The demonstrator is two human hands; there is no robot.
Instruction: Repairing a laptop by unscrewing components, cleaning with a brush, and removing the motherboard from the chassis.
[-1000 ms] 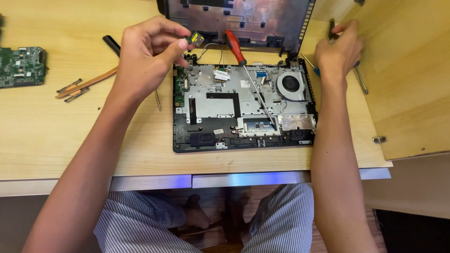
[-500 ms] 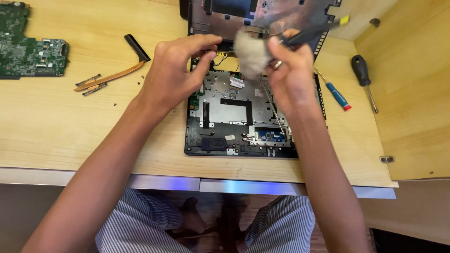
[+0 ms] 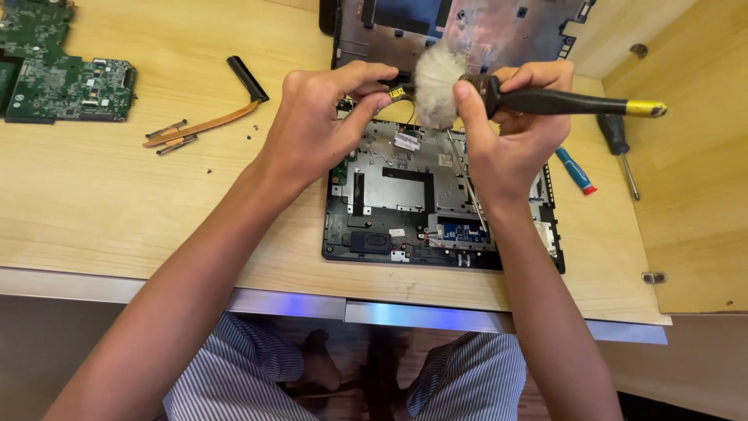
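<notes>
An opened laptop chassis (image 3: 405, 210) lies on the wooden desk (image 3: 117, 203), its inner metal frame and small boards exposed. My right hand (image 3: 510, 140) grips a dark-handled brush (image 3: 561, 101) with a gold end; its pale fluffy bristles (image 3: 436, 82) point left over the chassis's upper part. My left hand (image 3: 323, 125) pinches a small yellow-and-black part (image 3: 396, 93) right beside the bristles. Both hands hover above the chassis.
A green circuit board (image 3: 62, 74) lies at the far left. A copper heat pipe (image 3: 206, 121) with a black end rests near it, with tiny screws about. A screwdriver (image 3: 619, 152) and a blue-red tool (image 3: 575, 170) lie right of the chassis. A wooden panel (image 3: 693, 195) stands right.
My right hand left the desk's right side, picked up the brush and brought it over the chassis to my left hand. The view has shifted, so the chassis sits further right.
</notes>
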